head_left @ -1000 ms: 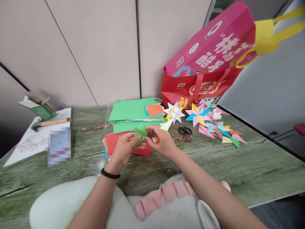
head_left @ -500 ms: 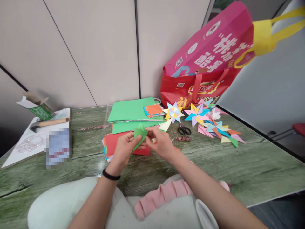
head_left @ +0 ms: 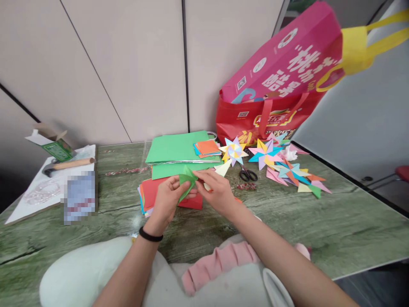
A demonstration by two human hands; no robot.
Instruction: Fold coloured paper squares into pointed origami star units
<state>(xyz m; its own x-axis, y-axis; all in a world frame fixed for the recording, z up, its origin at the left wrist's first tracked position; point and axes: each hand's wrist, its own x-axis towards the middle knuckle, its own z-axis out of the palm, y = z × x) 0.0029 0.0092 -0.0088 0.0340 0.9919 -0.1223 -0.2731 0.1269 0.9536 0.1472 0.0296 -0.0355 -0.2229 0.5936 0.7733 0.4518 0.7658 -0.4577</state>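
Between my two hands is a small folded piece of green paper [head_left: 186, 183], held above the table. My left hand [head_left: 171, 194] grips its left and lower part, the thumb lying across the front. The fingertips of my right hand [head_left: 214, 187] are pinched at the paper's upper right edge. Just beneath and behind my hands lie red paper sheets [head_left: 150, 192] with other colours under them. Farther back is a stack of green paper [head_left: 174, 147], with small coloured squares [head_left: 207, 147] on its right end.
Folded paper stars [head_left: 264, 153] and black-handled scissors [head_left: 248, 174] lie to the right. A red bag [head_left: 236, 121] holding a pink bag stands against the wall. At left are a hammer [head_left: 73, 163], a white board and an opened box [head_left: 57, 147]. A pale plush [head_left: 76, 273] fills my lap.
The green paper's top flap sits slightly differently, and my right fingers lie flatter along its edge. Both hands keep hold in nearly the same place; the view has shifted slightly.
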